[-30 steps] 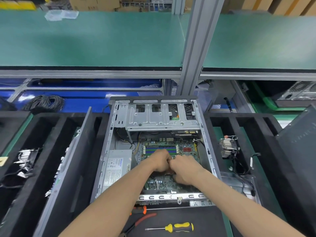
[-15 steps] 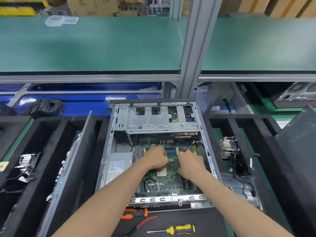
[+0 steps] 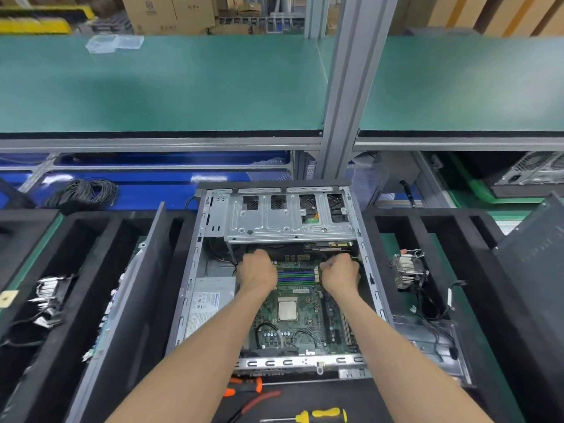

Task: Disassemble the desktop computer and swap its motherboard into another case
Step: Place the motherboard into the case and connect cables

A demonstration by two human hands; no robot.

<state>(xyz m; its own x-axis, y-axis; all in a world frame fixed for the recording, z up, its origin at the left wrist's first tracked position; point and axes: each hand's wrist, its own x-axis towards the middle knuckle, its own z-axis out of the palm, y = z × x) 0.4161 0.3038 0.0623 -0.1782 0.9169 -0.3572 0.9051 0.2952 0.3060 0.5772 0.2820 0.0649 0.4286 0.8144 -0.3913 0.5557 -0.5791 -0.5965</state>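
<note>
The open desktop case (image 3: 189, 285) lies flat in front of me, with the green motherboard (image 3: 305, 331) and its bare CPU socket (image 3: 287, 309) inside. Both my hands reach to the board's far end, just under the metal drive cage (image 3: 283, 221). My left hand (image 3: 256, 273) sits at the far-left corner beside the memory slots (image 3: 296, 275), fingers curled down; what they hold is hidden. My right hand (image 3: 340, 271) is a fist at the far-right corner, gripping a black cable (image 3: 356, 261) that loops out beside it.
The power supply (image 3: 207, 303) fills the case's left side. A removed heatsink with fan (image 3: 407, 270) lies in the black foam tray on the right. The side panel (image 3: 134, 300) leans at left. A yellow screwdriver (image 3: 323, 416) and orange-handled pliers (image 3: 244, 389) lie near me.
Both hands left the middle of the board, where they were together, and moved apart and away from me to its far corners. The CPU socket is now uncovered.
</note>
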